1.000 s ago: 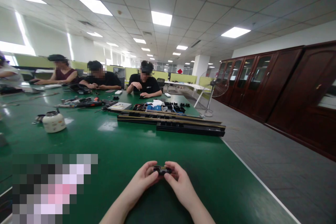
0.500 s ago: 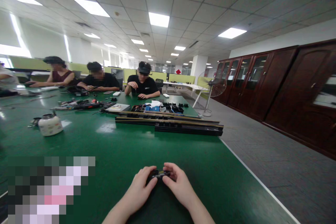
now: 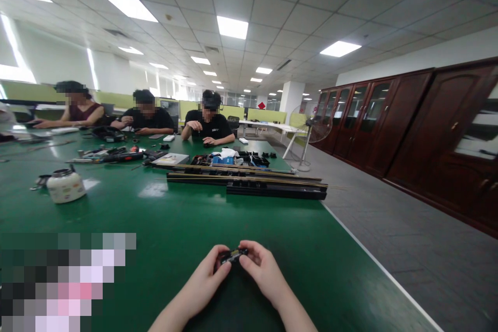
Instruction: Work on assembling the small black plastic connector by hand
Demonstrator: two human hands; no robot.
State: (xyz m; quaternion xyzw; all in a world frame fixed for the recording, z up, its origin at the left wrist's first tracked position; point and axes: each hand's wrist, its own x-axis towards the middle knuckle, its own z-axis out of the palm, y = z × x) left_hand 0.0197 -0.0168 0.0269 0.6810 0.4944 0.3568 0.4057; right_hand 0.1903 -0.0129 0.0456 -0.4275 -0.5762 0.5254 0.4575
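Between my hands is a small black device (image 3: 234, 254) with a yellowish strip on its upper face; its exact kind is too small to make out. My left hand (image 3: 212, 268) grips its left end, thumb in front and fingers behind. On the right end, my right hand (image 3: 258, 262) closes with its thumb and fingertips. The device is low over the green table (image 3: 163, 249), near the front edge; whether it touches the surface I cannot tell. Fingers hide both of its ends.
Long black rails (image 3: 276, 190) with thin brass-coloured rods lie across the table ahead. A white jar (image 3: 66, 187) stands at left. Behind are tools (image 3: 116, 155), a blue item (image 3: 223, 158) and small black parts (image 3: 254, 159). Several people sit across the table. The table's right edge borders the floor.
The device has tilted slightly, its right end higher, with both hands still on it. My view has shifted a little to the right. One person across the table has raised a hand.
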